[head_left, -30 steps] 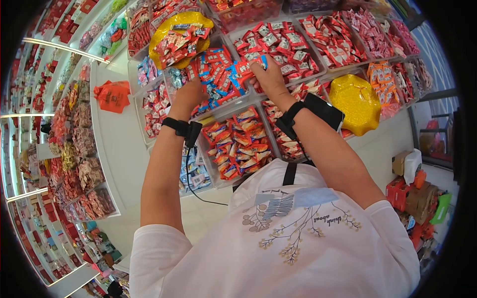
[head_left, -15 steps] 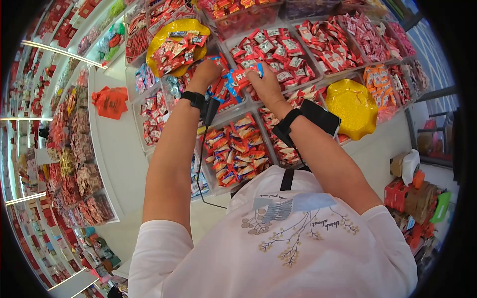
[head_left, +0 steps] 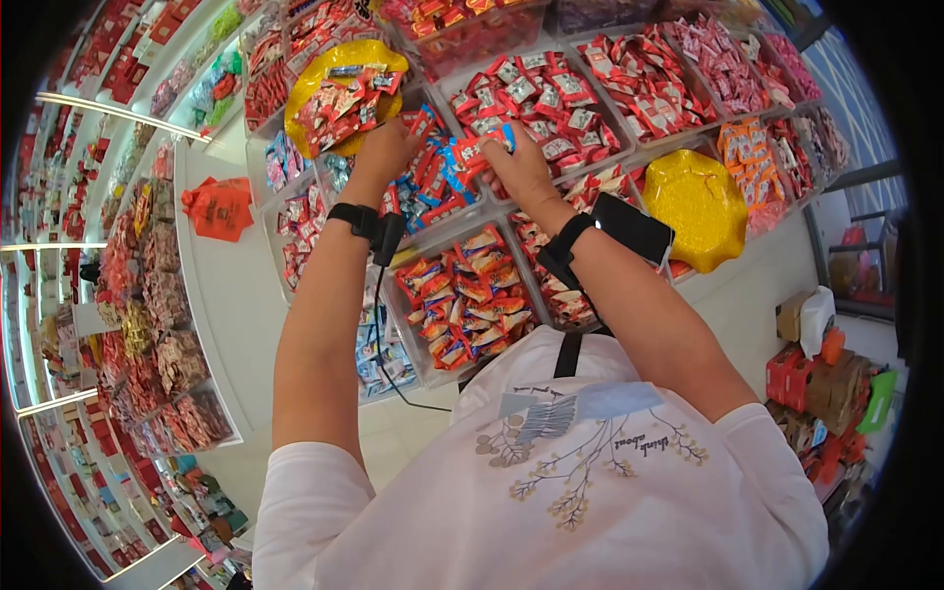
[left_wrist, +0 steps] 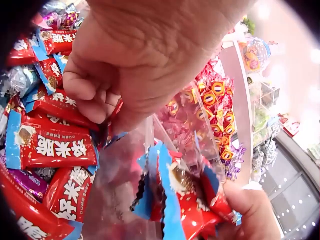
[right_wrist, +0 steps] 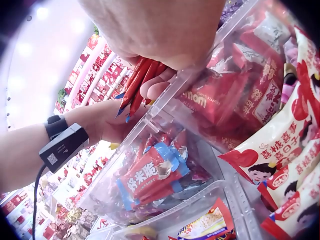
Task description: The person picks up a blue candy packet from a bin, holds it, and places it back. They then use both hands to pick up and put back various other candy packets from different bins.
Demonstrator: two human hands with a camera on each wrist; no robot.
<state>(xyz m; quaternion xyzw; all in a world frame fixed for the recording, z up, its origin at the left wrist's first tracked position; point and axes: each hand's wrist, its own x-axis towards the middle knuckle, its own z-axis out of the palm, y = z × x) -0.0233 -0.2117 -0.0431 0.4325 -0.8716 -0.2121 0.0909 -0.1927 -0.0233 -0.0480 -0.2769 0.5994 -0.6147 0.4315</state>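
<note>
My right hand (head_left: 526,172) holds several red packets with blue ends (left_wrist: 192,200), bunched between thumb and fingers above the bin corner. Over the left part of the bin of matching red-and-blue packets (head_left: 433,162) is my left hand (head_left: 388,152), close to a yellow scalloped plate (head_left: 297,123) heaped with red packets. In the left wrist view, its curled fingers and thumb pinch one red packet (left_wrist: 111,122), mostly hidden by the hand. More red packets (left_wrist: 57,147) lie loose beside those fingertips. The right wrist view shows the held packets (right_wrist: 137,85) edge-on below the palm.
Clear plastic bins of wrapped sweets surround the hands, including one of orange-red packets (head_left: 472,295) in front. A second yellow plate (head_left: 693,211) lies on the bins at right. A red bag (head_left: 218,208) rests on the white counter (head_left: 221,295) at left.
My left hand reached forward and right into the red-and-blue packets, then drew back left toward the heaped plate. The right hand has stayed nearly in place with its packets.
</note>
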